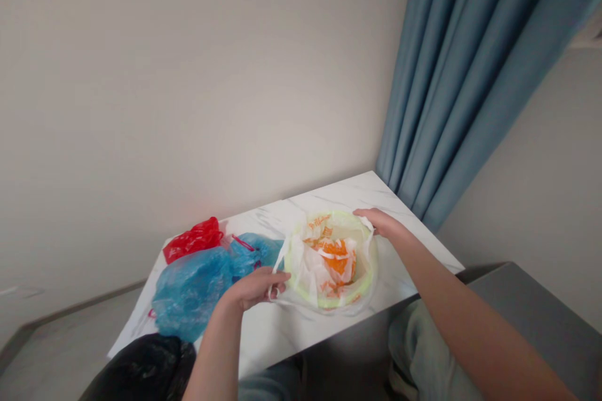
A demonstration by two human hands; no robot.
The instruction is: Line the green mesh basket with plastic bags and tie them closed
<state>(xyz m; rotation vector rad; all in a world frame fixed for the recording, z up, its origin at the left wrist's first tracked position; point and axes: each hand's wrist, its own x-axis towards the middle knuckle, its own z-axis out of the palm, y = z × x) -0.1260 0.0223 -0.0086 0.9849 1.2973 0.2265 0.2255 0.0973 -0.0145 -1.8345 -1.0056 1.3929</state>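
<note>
A round, pale green bin or basin (374,266) stands on the white table, seen from above. Over its rim is spread a thin white plastic bag (314,270) with orange print, whose crumpled middle sags inside. My left hand (260,285) is closed on the bag's handle at the near left, its thumb beside the rim. At the far right of the rim, my right hand (380,222) is closed on the bag's other side. What lies under the bag is hidden.
Left of the bin lie blue plastic bags (192,288) and a red plastic bag (195,240) on the marble-patterned table (263,341). A black bag (141,366) is at the near left. A blue curtain (451,88) hangs at right, above a grey surface (531,319).
</note>
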